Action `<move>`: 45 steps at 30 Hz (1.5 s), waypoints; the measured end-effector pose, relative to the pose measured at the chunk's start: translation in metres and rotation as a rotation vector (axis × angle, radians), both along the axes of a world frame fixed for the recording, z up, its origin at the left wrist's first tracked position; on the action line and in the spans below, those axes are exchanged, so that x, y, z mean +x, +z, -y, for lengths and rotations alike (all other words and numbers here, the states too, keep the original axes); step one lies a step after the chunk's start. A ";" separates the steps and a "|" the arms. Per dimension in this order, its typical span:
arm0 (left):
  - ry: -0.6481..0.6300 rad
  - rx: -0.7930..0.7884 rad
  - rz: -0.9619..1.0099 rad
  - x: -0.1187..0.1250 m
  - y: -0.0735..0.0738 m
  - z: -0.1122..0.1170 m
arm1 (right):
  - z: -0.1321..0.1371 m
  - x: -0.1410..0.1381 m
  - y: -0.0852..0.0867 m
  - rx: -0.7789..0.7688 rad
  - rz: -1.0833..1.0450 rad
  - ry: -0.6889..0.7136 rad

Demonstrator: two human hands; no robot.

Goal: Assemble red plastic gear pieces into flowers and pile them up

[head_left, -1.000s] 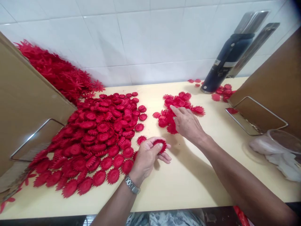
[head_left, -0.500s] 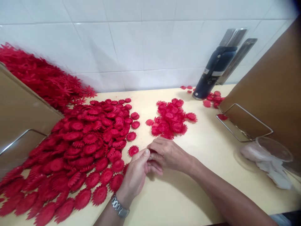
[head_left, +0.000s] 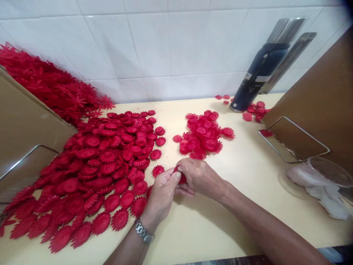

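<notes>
The two hands meet over the worktop, pinching one small red disc with a toothed edge (head_left: pixel 182 179) between them; the left hand (head_left: pixel 164 189) has its thumb on the near side, the right hand (head_left: pixel 200 177) curls its fingers over the far side, and together they hide most of the disc. A silver metal-link wristwatch (head_left: pixel 143 232) circles the left wrist. Left of the hands, a broad heap of thick red toothed discs (head_left: pixel 107 156) spreads across the pale yellow worktop (head_left: pixel 264 173), with a mound of red star-shaped pieces (head_left: pixel 52 86) behind it. Just beyond the hands lies a smaller pile of flatter red fringed discs (head_left: pixel 202 132). Farther back on the right, a dark blue cylindrical bottle (head_left: pixel 257 75) stands near the white tiled wall (head_left: pixel 187 44).
</notes>
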State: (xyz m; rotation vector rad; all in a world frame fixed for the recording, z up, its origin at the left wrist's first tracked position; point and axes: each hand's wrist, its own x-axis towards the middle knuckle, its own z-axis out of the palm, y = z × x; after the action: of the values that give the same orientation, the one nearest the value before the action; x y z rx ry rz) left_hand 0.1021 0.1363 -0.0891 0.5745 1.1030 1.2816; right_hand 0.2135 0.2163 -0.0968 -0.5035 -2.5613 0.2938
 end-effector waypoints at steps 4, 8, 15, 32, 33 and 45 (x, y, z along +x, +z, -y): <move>0.025 -0.023 -0.032 0.002 0.001 -0.001 | 0.000 0.001 0.000 0.003 0.044 -0.041; 0.006 -0.025 -0.070 0.003 0.001 -0.001 | -0.001 0.002 0.001 0.067 0.040 -0.050; -0.022 -0.068 -0.126 0.002 0.003 0.003 | -0.029 0.010 0.002 0.214 0.024 -0.360; -0.063 0.017 0.115 -0.002 0.002 0.004 | -0.007 0.001 0.011 -0.258 -0.134 0.121; -0.061 0.017 0.106 -0.003 0.002 0.004 | -0.007 0.001 0.010 -0.242 -0.135 0.122; -0.014 -0.067 -0.050 0.002 0.002 0.005 | -0.034 0.015 -0.003 0.198 -0.141 -0.372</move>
State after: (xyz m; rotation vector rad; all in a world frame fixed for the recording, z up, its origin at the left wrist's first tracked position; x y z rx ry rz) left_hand 0.1037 0.1318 -0.0869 0.5651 1.1773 1.2191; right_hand 0.2289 0.2507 -0.1003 -0.8335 -2.2723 -0.0539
